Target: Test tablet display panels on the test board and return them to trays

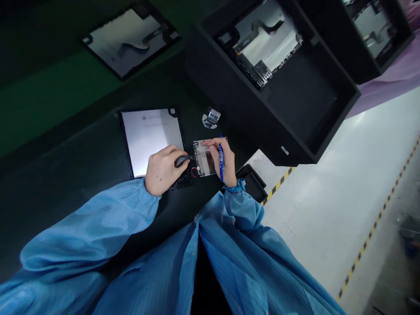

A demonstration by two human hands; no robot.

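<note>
Blue pen (221,162) sits gripped in your right hand (225,162); your left hand (165,169) clasps a dark tool (182,160) at the edge of the circuit board (204,159) lying between them.

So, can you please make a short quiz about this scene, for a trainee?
1. What does the right hand hold above the small circuit board?
2. True or false: the metal bracket lies on the dark bench, outside the black bin.
3. Which hand is nearer the white-covered panel, left or right?

Key: 1. A blue pen. 2. True. 3. The left hand.
</note>
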